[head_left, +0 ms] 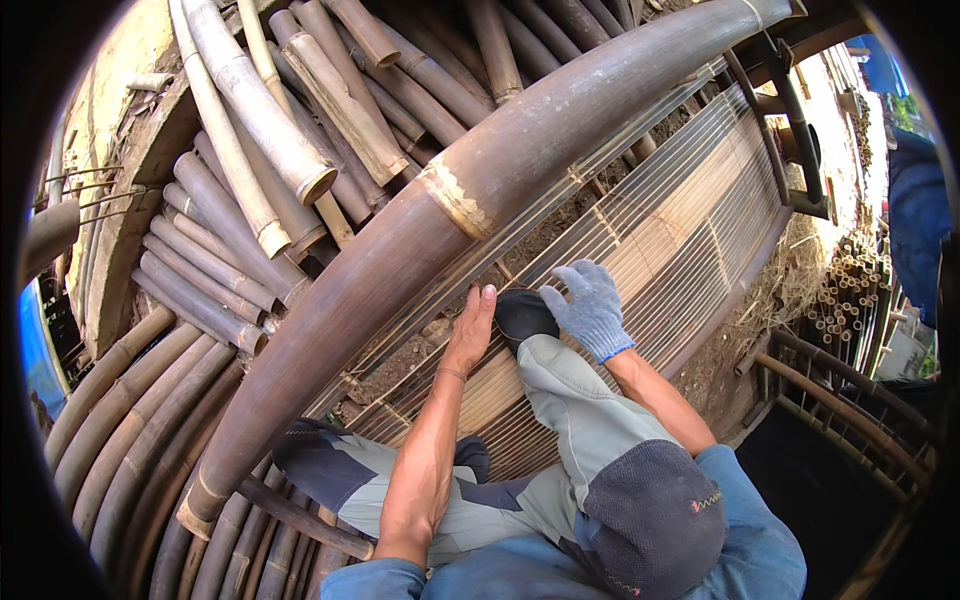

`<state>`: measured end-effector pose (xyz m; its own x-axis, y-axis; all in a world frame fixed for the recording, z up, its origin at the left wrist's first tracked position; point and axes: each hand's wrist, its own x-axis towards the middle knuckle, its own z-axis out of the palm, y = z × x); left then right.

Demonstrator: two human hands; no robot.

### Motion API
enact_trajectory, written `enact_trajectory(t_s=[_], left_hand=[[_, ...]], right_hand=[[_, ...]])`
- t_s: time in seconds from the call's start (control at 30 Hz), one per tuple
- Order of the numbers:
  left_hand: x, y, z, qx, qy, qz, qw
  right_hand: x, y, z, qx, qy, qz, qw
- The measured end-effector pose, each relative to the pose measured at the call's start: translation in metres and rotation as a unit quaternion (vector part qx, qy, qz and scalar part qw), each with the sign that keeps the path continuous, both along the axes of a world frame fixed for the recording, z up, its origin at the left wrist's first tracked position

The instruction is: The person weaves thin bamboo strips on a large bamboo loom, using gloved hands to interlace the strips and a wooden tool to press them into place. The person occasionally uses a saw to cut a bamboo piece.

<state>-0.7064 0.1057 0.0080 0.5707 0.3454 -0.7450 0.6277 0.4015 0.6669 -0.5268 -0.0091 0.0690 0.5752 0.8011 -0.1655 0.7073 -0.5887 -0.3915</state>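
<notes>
One head-worn fisheye camera looks steeply down, close over the person's arms and knees.

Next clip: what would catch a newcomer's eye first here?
A thick brown bamboo pole sweeps diagonally across the middle. Below it, the bare left hand and the gloved right hand rest on a mat of thin bamboo slats. Cut bamboo poles are piled at upper left.

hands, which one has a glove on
The right hand wears a grey-blue knit glove and rests flat on the mat of thin bamboo strips. The left hand is bare, its fingers reaching toward the big bamboo pole.
</notes>
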Motion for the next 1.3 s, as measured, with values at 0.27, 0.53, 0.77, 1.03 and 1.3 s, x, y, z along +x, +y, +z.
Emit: enact_trajectory(t_s=[0.27, 0.53, 0.77, 1.03, 1.3], left_hand=[[0.009, 0.018, -0.011, -0.235, -0.051, 0.112, 0.964], [0.028, 0.028, -0.021, -0.267, 0.013, 0.060, 0.962], [0.033, 0.028, -0.026, -0.230, 0.031, 0.005, 0.973], [0.033, 0.026, -0.029, -0.216, 0.042, 0.007, 0.975], [0.023, 0.001, -0.043, -0.095, 0.016, 0.076, 0.992]], right_hand=[[-0.006, -0.015, -0.022, 0.011, -0.004, 0.039, 0.999], [-0.001, 0.029, -0.024, -0.133, 0.019, 0.104, 0.986], [0.004, 0.044, -0.037, -0.228, 0.100, 0.078, 0.965], [0.015, 0.041, -0.020, -0.239, 0.393, -0.064, 0.886], [0.053, 0.028, 0.022, -0.075, 0.334, 0.118, 0.932]])
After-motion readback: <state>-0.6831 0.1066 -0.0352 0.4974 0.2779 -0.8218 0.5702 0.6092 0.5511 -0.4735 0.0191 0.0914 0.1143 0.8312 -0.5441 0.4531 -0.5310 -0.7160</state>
